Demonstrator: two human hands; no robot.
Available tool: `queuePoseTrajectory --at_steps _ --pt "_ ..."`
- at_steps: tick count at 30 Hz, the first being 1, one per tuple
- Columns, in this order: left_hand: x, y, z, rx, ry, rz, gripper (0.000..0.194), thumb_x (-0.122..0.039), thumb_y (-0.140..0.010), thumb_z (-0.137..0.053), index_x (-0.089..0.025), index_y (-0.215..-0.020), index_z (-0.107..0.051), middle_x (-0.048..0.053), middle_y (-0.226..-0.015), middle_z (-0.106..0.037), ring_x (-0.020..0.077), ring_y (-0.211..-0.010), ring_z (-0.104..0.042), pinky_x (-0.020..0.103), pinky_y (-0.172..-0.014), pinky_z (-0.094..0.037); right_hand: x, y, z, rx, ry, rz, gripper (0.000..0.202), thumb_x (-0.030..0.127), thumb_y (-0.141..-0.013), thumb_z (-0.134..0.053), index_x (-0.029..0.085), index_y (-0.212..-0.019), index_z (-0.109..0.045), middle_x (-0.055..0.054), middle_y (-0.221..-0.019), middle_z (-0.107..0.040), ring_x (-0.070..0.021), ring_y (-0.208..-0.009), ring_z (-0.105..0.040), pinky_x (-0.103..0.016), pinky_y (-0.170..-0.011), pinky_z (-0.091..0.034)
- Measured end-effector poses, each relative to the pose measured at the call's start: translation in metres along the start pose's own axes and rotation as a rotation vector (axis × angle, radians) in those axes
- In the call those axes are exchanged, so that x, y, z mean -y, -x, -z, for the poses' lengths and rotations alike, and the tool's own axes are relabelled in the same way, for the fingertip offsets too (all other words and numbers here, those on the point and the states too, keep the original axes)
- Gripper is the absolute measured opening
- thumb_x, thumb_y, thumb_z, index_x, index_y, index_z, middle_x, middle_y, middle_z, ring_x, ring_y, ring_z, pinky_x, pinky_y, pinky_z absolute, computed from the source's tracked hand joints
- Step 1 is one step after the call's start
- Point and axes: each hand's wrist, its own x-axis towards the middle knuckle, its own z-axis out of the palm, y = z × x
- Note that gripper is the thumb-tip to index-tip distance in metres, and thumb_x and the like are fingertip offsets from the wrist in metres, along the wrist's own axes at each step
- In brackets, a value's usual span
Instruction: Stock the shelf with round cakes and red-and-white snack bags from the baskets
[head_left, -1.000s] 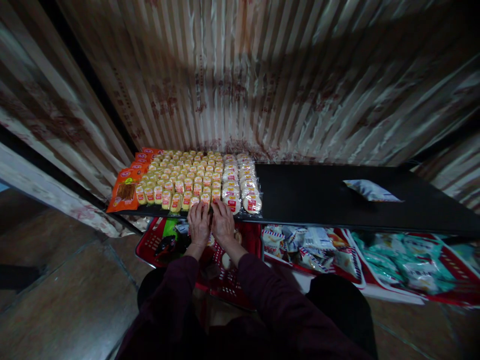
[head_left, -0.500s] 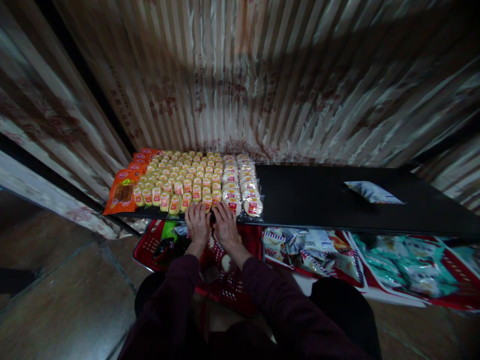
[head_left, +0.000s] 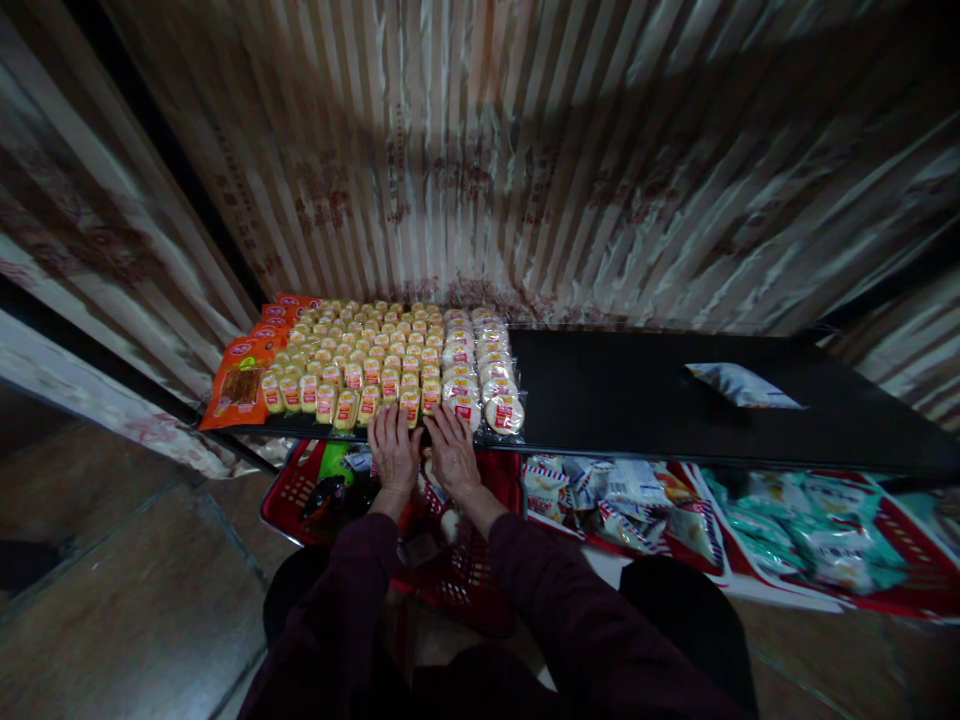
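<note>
A striped curtain (head_left: 465, 180) hung behind the black shelf (head_left: 615, 390); your left fingers (head_left: 390, 415) and right fingers (head_left: 444, 420) touched the small yellow packets (head_left: 328, 402), slightly spread; whether they gripped any, I cannot tell.

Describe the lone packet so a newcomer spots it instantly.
Find the long black shelf in front of the striped curtain. On its right half, well away from the rows of yellow snacks, lies one pale bluish-white packet. Unlike the bagged goods in the baskets below, it sits alone on the shelf.
</note>
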Motion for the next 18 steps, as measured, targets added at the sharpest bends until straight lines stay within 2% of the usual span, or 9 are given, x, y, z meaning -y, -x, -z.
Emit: queuePoseTrajectory --at_steps 6,18 --pt "0.001 0.006 -0.003 -0.031 0.008 -0.001 0.048 -0.038 -0.090 -0.047 -0.011 -0.129 -0.050 0.018 -0.133 -0.054 0.0289 -0.134 -0.037 0.052 -0.113 -0.023 -0.004 0.005 0.000 -0.012 0.026 0.043 0.047 0.011 -0.086 -0.045 0.015 -0.132 -0.049 -0.012 -0.147 -0.039 -0.0210 -0.144 -0.014 -0.048 -0.114 -0.016" --pt "0.002 0.015 0.001 -0.006 0.010 -0.012 0.047 -0.035 -0.090 -0.045 -0.011 -0.130 -0.049 0.017 -0.137 -0.051 0.0274 -0.137 -0.033 0.052 -0.114 -0.019 0.008 0.008 0.005 -0.001 -0.018 0.056 0.041 0.014 -0.088 -0.042 0.015 -0.128 -0.052 -0.012 -0.148 -0.038 -0.0206 -0.144 -0.014 -0.048 -0.113 -0.019"
